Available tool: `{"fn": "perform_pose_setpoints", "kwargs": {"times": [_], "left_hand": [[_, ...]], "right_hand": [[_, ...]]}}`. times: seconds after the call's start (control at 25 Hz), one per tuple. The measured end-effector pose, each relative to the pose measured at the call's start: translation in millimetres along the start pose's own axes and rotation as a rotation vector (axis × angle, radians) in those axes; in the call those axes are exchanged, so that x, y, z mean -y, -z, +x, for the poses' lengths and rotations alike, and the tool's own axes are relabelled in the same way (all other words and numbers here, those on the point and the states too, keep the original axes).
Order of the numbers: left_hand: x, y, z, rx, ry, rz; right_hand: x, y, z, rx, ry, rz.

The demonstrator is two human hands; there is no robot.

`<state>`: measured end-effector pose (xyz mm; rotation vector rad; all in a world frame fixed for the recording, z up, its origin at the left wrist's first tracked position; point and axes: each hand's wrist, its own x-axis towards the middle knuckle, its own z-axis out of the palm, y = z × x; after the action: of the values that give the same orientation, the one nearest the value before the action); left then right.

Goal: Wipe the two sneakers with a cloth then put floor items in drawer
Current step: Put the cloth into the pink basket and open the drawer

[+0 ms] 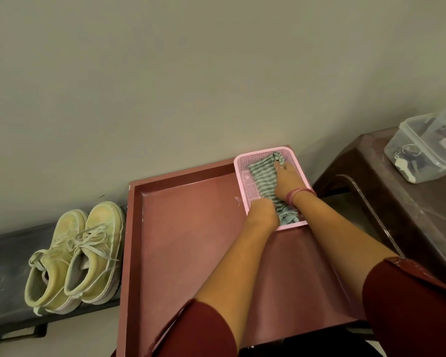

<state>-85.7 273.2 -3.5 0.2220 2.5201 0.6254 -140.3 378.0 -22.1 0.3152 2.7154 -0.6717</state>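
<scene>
Both hands on cloth in basket

Both hands, left & right, press striped cloth in pink basket inside red drawer; sneakers just beside it.

Perforated plastic basket (pink), striped cloth, matt drawer.

Over on the right, a dark brown plastic stool stands just beside the open furniture, and on its top sits a clear plastic container with small, hard-to-make-out odds and ends inside. Left side, a low dark bench runs along the plain beige wall.
</scene>
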Motion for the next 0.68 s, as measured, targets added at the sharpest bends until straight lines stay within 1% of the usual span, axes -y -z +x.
{"fn": "perform_pose_setpoints", "kwargs": {"times": [0.12, 0.24, 0.32, 0.4, 0.48, 0.52, 0.6, 0.64, 0.68], "left_hand": [[4, -6, 12, 0.015, 0.009, 0.079], [3, -8, 16, 0.011, 0.001, 0.143], [-1, -8, 14, -0.01, -0.026, 0.18], [-3, -8, 12, -0.02, -0.047, 0.135], [-2, -5, 2, -0.056, -0.121, 0.123], [-2, -3, -4, -0.089, -0.186, 0.163], [-1, 0, -17, -0.133, -0.323, 0.312], [0, 0, -22, -0.122, -0.378, 0.385], [0, -2, -24, -0.072, -0.395, 0.416]], "right_hand": [[9, -2, 0, -0.057, -0.043, -0.121], [20, 6, -15, -0.2, -0.052, -0.248], [21, 7, -22, -0.242, -0.038, -0.421], [20, 3, -25, -0.243, -0.036, -0.557], [21, 6, -23, -0.241, -0.032, -0.534], [22, 10, -22, -0.235, -0.011, -0.508], [19, 18, -21, -0.242, 0.065, -0.535], [15, 19, -19, -0.22, 0.097, -0.584], [12, 21, -19, -0.179, 0.115, -0.629]]}}
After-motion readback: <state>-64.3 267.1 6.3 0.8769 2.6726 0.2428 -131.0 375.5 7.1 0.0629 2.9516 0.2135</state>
